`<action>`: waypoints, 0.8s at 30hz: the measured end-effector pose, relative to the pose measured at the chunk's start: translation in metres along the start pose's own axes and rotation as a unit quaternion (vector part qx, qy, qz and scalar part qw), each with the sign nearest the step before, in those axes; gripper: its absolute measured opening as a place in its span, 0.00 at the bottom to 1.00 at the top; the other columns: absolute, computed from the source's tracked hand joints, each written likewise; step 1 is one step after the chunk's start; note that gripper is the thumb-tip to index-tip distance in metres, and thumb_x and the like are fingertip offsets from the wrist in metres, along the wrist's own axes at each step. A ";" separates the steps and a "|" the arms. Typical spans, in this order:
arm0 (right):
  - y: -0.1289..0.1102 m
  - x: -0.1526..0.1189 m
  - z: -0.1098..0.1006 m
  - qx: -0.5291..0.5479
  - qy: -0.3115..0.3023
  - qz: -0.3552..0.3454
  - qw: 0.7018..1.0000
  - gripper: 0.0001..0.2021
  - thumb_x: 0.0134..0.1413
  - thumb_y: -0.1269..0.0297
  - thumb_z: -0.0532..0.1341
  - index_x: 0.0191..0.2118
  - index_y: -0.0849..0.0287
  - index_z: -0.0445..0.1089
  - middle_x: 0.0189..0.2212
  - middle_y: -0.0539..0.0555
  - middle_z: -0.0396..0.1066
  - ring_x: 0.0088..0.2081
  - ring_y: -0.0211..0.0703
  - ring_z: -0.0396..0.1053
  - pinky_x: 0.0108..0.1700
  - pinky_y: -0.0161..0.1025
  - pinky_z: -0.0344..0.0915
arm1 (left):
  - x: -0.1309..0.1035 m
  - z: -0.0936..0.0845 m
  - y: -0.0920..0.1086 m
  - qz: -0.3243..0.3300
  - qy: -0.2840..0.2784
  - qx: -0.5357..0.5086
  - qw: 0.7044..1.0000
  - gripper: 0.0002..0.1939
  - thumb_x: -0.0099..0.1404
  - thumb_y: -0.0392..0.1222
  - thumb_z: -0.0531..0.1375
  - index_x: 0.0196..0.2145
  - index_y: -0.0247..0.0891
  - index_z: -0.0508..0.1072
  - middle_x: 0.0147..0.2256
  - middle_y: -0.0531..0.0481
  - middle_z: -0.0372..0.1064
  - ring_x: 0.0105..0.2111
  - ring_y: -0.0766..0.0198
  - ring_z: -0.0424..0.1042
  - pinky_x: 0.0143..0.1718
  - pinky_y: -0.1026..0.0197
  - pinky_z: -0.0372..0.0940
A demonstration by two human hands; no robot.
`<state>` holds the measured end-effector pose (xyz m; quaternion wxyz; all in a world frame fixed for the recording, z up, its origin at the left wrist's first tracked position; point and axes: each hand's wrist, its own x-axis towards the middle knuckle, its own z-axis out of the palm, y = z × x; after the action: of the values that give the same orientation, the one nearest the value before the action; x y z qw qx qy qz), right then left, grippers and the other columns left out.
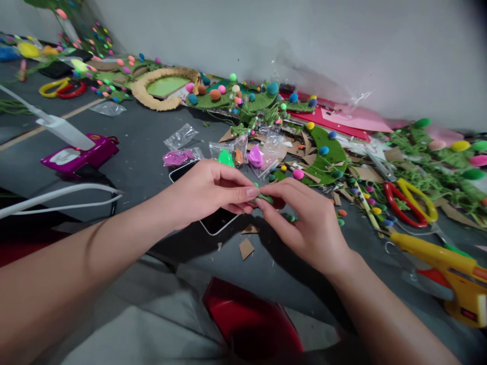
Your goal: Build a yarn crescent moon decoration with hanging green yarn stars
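My left hand [213, 192] and my right hand [308, 220] meet above the table, fingertips almost touching. Between them they pinch a small green piece [266, 198] that looks like soft modelling clay; the fingers hide much of it. Beneath my left hand lies a phone [218, 223] with a dark screen and a pale edge. Just beyond the hands are small clear bags with green clay [225, 158], orange clay [238, 157] and purple clay [255, 156]. Cardboard scraps [246, 249] rest on the table nearer to me.
A yellow glue gun [437, 258] and red-yellow scissors [411, 203] lie at the right. A purple device [81, 154] with a white plug stands at the left. Green leaf shapes [329, 157] with coloured balls and a beige ring [152, 91] line the wall.
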<state>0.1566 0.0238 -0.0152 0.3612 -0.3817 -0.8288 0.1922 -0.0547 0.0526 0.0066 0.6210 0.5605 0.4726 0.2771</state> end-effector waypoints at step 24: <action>0.013 -0.001 -0.012 0.154 0.029 0.175 0.972 0.11 0.62 0.56 0.65 0.45 0.55 0.76 0.30 0.51 0.79 0.30 0.41 0.77 0.32 0.37 0.72 | -0.005 -0.013 0.003 0.075 0.045 0.151 0.985 0.09 0.60 0.47 0.69 0.36 0.41 0.82 0.32 0.53 0.81 0.34 0.62 0.79 0.35 0.65 0.73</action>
<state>0.1722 0.0321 -0.0157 0.4002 -0.4656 -0.6989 0.3670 -0.0672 0.0548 0.0120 0.4848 0.6686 0.4930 0.2737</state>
